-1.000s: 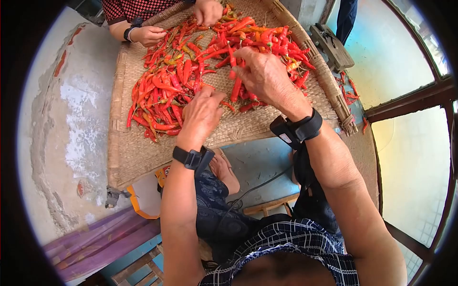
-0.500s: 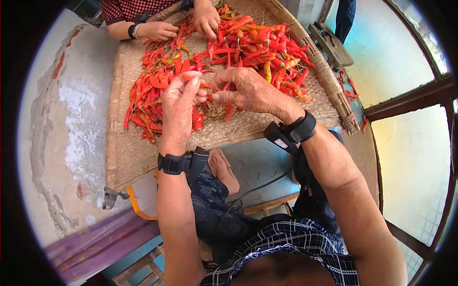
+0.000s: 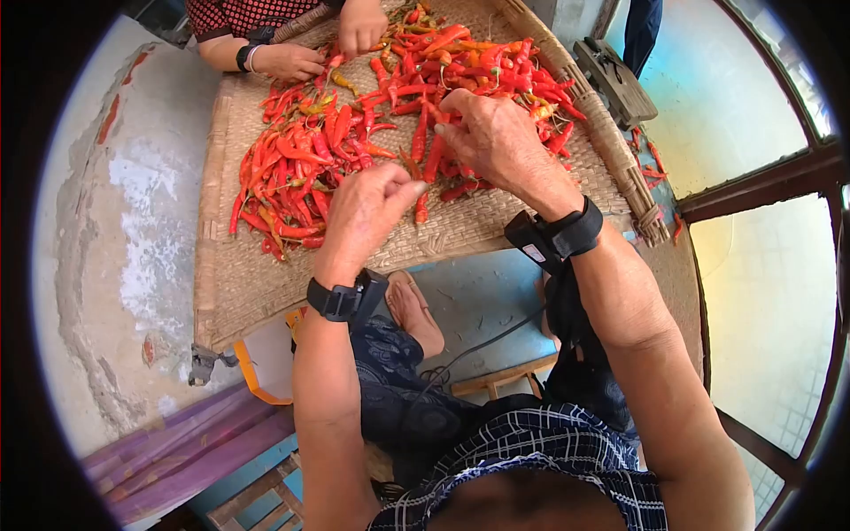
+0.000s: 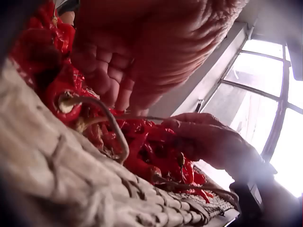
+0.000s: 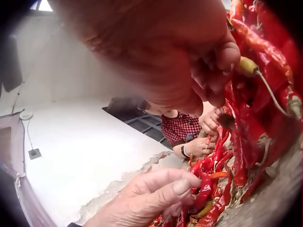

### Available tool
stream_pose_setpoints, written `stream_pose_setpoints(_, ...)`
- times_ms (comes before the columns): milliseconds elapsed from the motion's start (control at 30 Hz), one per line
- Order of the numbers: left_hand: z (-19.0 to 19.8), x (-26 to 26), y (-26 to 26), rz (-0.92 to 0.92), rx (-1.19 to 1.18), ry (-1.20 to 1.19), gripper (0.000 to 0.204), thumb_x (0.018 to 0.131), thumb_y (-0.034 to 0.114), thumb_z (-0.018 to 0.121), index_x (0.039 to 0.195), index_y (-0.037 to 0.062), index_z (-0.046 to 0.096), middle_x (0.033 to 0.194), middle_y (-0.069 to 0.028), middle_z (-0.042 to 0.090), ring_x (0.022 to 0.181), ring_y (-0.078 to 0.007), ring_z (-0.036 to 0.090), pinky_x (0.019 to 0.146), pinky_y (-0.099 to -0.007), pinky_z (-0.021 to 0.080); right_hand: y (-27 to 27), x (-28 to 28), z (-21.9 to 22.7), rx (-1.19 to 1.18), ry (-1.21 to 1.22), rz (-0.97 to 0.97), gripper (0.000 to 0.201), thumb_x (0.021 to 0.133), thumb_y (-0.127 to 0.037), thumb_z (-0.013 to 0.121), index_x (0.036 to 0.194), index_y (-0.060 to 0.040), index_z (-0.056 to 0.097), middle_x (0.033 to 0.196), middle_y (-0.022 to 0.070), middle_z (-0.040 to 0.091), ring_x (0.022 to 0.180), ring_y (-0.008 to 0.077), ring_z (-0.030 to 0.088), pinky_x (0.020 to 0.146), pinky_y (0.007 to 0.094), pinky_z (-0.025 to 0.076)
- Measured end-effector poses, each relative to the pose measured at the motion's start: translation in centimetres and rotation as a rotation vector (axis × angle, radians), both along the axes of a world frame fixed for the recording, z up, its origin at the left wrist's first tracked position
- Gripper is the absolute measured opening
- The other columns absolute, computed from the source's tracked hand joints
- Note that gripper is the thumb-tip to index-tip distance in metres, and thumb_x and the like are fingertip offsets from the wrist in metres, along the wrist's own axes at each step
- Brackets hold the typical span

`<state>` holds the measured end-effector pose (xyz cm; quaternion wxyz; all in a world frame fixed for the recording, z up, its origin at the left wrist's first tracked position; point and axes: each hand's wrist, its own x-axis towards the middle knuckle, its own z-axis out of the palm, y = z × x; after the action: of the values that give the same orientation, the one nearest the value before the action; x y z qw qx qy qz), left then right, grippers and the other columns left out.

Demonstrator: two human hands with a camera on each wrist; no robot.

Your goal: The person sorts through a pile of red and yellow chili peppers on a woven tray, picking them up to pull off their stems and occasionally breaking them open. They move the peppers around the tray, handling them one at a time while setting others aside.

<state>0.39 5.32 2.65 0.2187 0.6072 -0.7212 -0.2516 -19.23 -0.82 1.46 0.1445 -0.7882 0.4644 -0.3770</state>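
Red chili peppers (image 3: 292, 173) are heaped on a woven tray (image 3: 257, 301). My right hand (image 3: 505, 146) is at the right-hand heap, thumb and forefinger pinching a red chili at its near side. In the right wrist view its fingers (image 5: 208, 78) are bent among the chilies. My left hand (image 3: 367, 212) hovers above the tray's near part, thumb and forefinger extended, with nothing seen between them. The right wrist view shows the left hand (image 5: 147, 196) beside the heap, its other fingers loosely bent. A small brownish-orange chili (image 3: 410, 165) lies just past its thumb.
Across the tray, another person's hands (image 3: 359, 26) work among the chilies. The tray has a raised rim (image 3: 589, 102) on the right. A wooden stool (image 3: 615, 84) stands beyond it, with loose chilies (image 3: 653, 168) on the floor. A plastered wall (image 3: 115, 221) is at the left.
Half a second ago my hands were together over a chili. Since then the right hand has moved back to the right-hand heap, and the left has shifted slightly right and lower.
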Motion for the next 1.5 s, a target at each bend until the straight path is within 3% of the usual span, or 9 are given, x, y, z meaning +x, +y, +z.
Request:
stream_pose_setpoints(100, -0.4, -1.4, 0.2, -0.107, -0.015, -0.215, 0.037, 0.080, 0.023, 0.072, 0.107, 0.0008, 0.061, 0.072, -0.0101, 0.063, 0.066, -0.0195, 0.061, 0.062, -0.0337, 0.048, 0.1, 0.3, -0.1, -0.032, -0.034, 0.023, 0.017, 0.082, -0.020, 0.066, 0.088, -0.0043, 0.063, 0.068, 0.0199, 0.063, 0.067, 0.0377, 0.065, 0.060, 0.0468, 0.052)
stream_pose_setpoints(167, -0.9, -1.5, 0.1, -0.113, -0.007, -0.191, 0.038, 0.078, 0.019, 0.072, 0.109, 0.0028, 0.056, 0.076, -0.0171, 0.066, 0.073, -0.0347, 0.065, 0.065, -0.0436, 0.049, -0.2, 0.6, -0.5, -0.037, -0.044, 0.064, 0.017, 0.083, -0.020, 0.066, 0.084, -0.0035, 0.063, 0.065, 0.0193, 0.063, 0.066, 0.0376, 0.065, 0.059, 0.0468, 0.052)
stream_pose_setpoints(367, -1.0, 0.8, -1.1, 0.185, 0.036, 0.528, 0.025, 0.089, 0.013, 0.065, 0.108, 0.0021, 0.054, 0.080, -0.0071, 0.065, 0.071, -0.0138, 0.063, 0.062, -0.0269, 0.050, 0.2, 0.6, 0.2, 0.196, -0.162, 0.210, 0.021, 0.084, -0.021, 0.067, 0.089, -0.0007, 0.066, 0.071, 0.0214, 0.065, 0.068, 0.0363, 0.066, 0.061, 0.0429, 0.053)
stream_pose_setpoints(633, -0.9, 0.3, -0.9, 0.076, 0.147, 0.883, 0.018, 0.097, 0.013, 0.054, 0.107, -0.0010, 0.055, 0.093, -0.0077, 0.065, 0.077, -0.0123, 0.064, 0.069, -0.0248, 0.053, 0.6, 2.4, -0.4, 0.313, -0.344, 0.361, 0.021, 0.088, -0.016, 0.067, 0.098, 0.0022, 0.065, 0.072, 0.0100, 0.067, 0.060, 0.0152, 0.063, 0.056, 0.0316, 0.051)
stream_pose_setpoints(700, -0.4, 0.7, -0.9, 0.152, 0.130, 0.851, 0.020, 0.098, 0.014, 0.053, 0.110, -0.0010, 0.057, 0.097, -0.0092, 0.066, 0.077, -0.0126, 0.064, 0.070, -0.0259, 0.054, 0.1, 2.2, -0.4, 0.329, -0.333, 0.329, 0.018, 0.081, -0.012, 0.067, 0.091, 0.0027, 0.067, 0.075, 0.0173, 0.068, 0.074, 0.0301, 0.069, 0.068, 0.0381, 0.054)
stream_pose_setpoints(900, 0.7, 4.0, -0.7, 0.262, -0.160, 0.192, 0.026, 0.096, 0.019, 0.057, 0.115, 0.0017, 0.061, 0.101, -0.0043, 0.066, 0.080, -0.0085, 0.061, 0.070, -0.0235, 0.049, -0.2, 1.0, 0.1, 0.217, -0.202, 0.084, 0.015, 0.081, -0.012, 0.065, 0.087, 0.0012, 0.066, 0.075, 0.0205, 0.066, 0.072, 0.0359, 0.067, 0.065, 0.0417, 0.054)
stream_pose_setpoints(967, 0.6, 3.9, -0.4, 0.296, -0.081, 0.118, 0.027, 0.092, 0.018, 0.061, 0.113, 0.0023, 0.062, 0.098, -0.0072, 0.066, 0.081, -0.0144, 0.063, 0.071, -0.0295, 0.050, -0.3, 0.9, -0.6, -0.153, -0.142, -0.013, 0.014, 0.081, -0.013, 0.065, 0.087, 0.0002, 0.064, 0.071, 0.0202, 0.064, 0.071, 0.0376, 0.066, 0.064, 0.0450, 0.053)
stream_pose_setpoints(1033, -0.4, 3.6, -0.4, 0.004, -0.327, -0.281, 0.030, 0.086, 0.016, 0.065, 0.113, 0.0031, 0.062, 0.094, -0.0132, 0.064, 0.085, -0.0244, 0.064, 0.075, -0.0358, 0.049, -0.1, 1.2, -0.6, -0.180, -0.152, 0.002, 0.013, 0.080, -0.012, 0.065, 0.086, -0.0010, 0.062, 0.069, 0.0197, 0.063, 0.072, 0.0380, 0.066, 0.063, 0.0470, 0.053)
stream_pose_setpoints(1500, -1.7, 2.3, -1.7, 0.118, -0.127, -0.294, 0.018, 0.079, 0.013, 0.066, 0.092, 0.0030, 0.058, 0.078, -0.0142, 0.065, 0.074, -0.0336, 0.065, 0.066, -0.0425, 0.048, 0.3, 2.0, -0.4, 0.059, -0.038, 0.235, 0.010, 0.079, -0.013, 0.062, 0.082, -0.0034, 0.063, 0.071, 0.0193, 0.064, 0.070, 0.0384, 0.065, 0.062, 0.0463, 0.052)
